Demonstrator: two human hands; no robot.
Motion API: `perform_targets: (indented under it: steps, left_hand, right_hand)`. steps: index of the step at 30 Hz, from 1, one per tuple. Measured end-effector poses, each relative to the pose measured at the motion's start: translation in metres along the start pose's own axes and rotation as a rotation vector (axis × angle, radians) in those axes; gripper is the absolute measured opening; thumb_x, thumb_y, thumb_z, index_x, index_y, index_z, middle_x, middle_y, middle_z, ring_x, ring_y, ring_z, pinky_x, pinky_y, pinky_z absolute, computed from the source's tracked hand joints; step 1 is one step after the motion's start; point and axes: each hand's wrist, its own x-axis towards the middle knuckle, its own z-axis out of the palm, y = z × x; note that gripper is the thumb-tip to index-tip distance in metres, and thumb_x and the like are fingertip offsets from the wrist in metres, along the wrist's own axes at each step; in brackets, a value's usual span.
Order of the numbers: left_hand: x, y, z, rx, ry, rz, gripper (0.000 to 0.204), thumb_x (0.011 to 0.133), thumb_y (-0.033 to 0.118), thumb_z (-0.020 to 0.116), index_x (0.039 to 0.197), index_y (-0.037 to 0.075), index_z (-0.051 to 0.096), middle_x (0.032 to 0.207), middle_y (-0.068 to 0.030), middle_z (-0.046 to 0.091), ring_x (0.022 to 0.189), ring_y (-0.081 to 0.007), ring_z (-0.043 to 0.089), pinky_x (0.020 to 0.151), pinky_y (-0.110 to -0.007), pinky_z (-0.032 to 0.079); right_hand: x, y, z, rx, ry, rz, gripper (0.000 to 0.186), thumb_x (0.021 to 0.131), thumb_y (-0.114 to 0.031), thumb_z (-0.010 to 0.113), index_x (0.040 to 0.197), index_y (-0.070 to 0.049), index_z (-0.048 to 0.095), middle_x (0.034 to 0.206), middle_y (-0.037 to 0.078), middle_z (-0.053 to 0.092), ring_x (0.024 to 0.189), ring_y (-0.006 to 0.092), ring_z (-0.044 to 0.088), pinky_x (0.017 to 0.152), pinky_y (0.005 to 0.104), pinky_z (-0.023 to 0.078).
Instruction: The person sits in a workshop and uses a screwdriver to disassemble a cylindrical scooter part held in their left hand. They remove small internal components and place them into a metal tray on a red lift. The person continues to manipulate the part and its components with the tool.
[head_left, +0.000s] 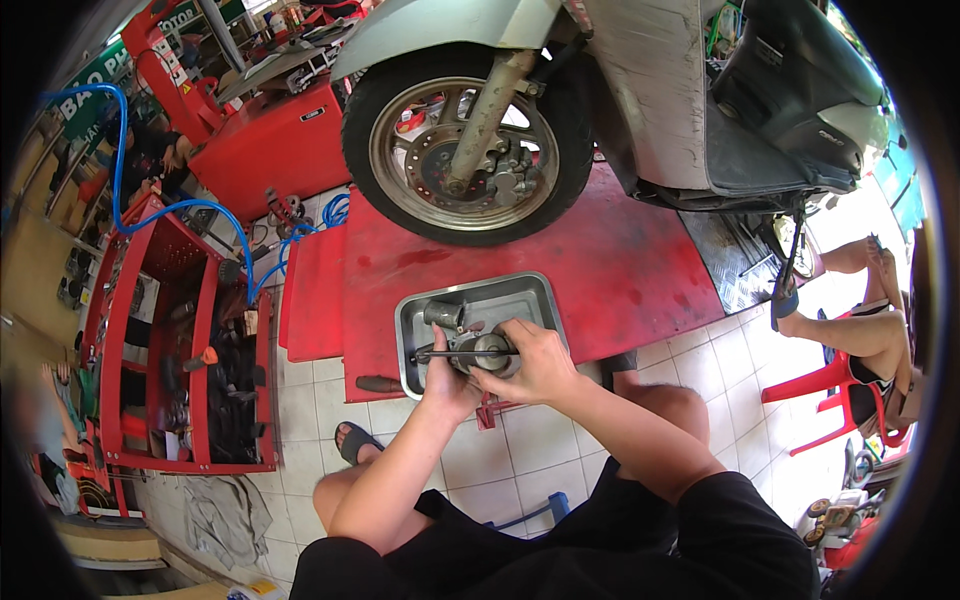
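Black shorts and bare knees fill the near edge of the view, where the person squats on a white tiled floor (540,450) with a dark sandal (355,440) on the left foot. Both forearms reach forward to a shallow rectangular steel tray (535,295) that sits on the near edge of a red painted metal lift platform (620,270). Over the near half of the tray, the left hand (445,378) is clenched around the underside of a grey cast-metal motorcycle part with a round bore (487,350), holding it just above the tray floor. The right hand (535,362) is wrapped over the part's right side, fingers curled around it and around the end of a thin dark metal rod-shaped tool (445,354) that sticks out leftward across the part. A short grey metal cylinder (443,314) lies in the tray's far left corner. Left of the platform stands an open red metal tool cart (175,350) crowded with tools, with a blue coiled air hose (120,160) looping above it. On the far side of the platform rests the front wheel (465,140) of a silver scooter, its brake disc and caliper showing. At the right edge, another person sits on a red plastic chair (835,385).
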Motion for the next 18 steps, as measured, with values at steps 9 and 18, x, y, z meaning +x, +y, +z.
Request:
perform_targets:
  steps: [9, 18]
  left_hand:
    - [-0.01, 0.01, -0.004, -0.156, 0.182, 0.036, 0.073, 0.101, 0.067, 0.031, 0.141, 0.008, 0.046, 0.14, -0.0164, 0.051, 0.125, -0.0353, 0.052, 0.111, -0.051, 0.043]
    - [-0.021, 0.022, 0.004, -0.248, 0.198, 0.094, 0.067, 0.103, 0.063, 0.035, 0.145, 0.011, 0.043, 0.147, -0.0164, 0.044, 0.134, -0.034, 0.042, 0.115, -0.055, 0.037]
  right_hand:
    - [0.017, -0.004, 0.0, 0.198, 0.076, 0.087, 0.055, 0.078, -0.025, 0.083, 0.12, 0.001, 0.06, 0.102, 0.017, 0.062, 0.074, 0.0265, 0.062, 0.061, 0.0351, 0.052]
    - [0.034, 0.028, -0.013, 1.014, 0.091, 0.462, 0.029, 0.099, -0.002, 0.052, 0.128, 0.001, 0.053, 0.109, 0.014, 0.062, 0.075, 0.0186, 0.064, 0.059, 0.0293, 0.053]
